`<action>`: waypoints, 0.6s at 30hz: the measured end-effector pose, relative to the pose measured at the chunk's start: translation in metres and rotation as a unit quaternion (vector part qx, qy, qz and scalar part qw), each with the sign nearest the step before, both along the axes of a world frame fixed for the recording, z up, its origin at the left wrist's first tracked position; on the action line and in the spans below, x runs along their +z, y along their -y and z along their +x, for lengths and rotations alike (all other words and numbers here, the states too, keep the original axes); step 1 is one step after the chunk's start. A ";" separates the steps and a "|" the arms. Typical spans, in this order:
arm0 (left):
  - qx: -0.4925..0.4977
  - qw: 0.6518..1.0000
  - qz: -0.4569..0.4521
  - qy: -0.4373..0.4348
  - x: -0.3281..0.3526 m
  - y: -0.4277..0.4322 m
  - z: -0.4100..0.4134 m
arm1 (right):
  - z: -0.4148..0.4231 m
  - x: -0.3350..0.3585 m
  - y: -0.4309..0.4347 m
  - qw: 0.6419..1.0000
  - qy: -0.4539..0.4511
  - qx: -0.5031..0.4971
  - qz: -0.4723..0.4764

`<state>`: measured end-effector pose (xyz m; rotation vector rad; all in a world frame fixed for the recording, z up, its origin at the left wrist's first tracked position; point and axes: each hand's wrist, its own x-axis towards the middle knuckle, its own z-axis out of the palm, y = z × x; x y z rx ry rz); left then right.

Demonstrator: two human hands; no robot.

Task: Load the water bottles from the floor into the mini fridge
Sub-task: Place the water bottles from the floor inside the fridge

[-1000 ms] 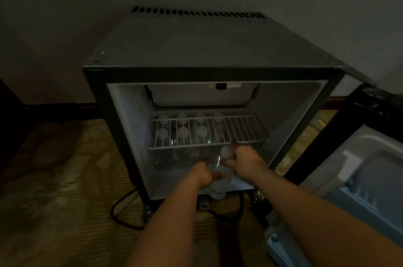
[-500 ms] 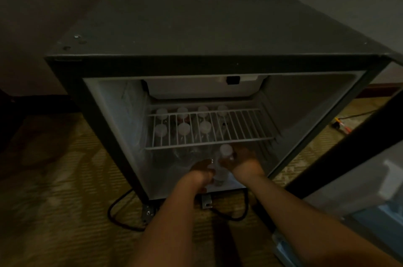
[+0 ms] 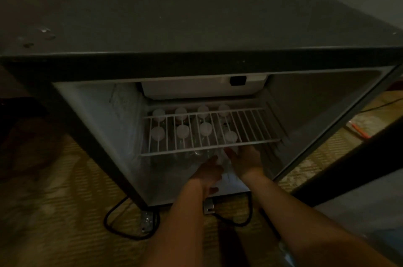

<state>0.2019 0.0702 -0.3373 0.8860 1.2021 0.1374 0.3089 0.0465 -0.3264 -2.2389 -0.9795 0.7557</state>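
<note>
The mini fridge fills most of what I see. Its dark top is under my chin and its door is swung open to my right. It stands on a patterned carpet, with a black power cord looping out from under its front edge. Inside, a white wire shelf spans the cavity and carries nothing that I can make out.

The load sits below it, on the fridge floor. Through the wires I count the pale caps of the stowed bottles, four across the back and three in front, all standing upright and close together.

The eighth, the water bottle I am handling, stands at the right end of that front row, with its cap showing just under the shelf's front rail. My left hand grips its left side, thumb up along the clear plastic. My right hand wraps the right side. So both are clamped on it from opposite sides, though the fingertips are lost in the gloom beneath the shelf.

I judge the job well along, with two rows nearly filled. This bottle is inside but not yet let go, and there is room to its right. I see no bottles on the carpet from here, so I cannot say how many are left.
</note>
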 end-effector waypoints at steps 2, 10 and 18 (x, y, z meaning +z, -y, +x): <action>-0.007 1.000 0.005 0.004 0.000 -0.002 0.002 | 0.000 -0.005 -0.002 1.000 -0.015 -0.011 0.019; -0.020 0.997 0.061 0.029 0.004 -0.009 0.011 | 0.000 -0.010 -0.014 0.996 -0.037 -0.019 0.085; -0.199 0.957 0.172 -0.125 0.015 -0.002 -0.006 | -0.002 -0.014 -0.010 0.999 -0.045 0.007 0.001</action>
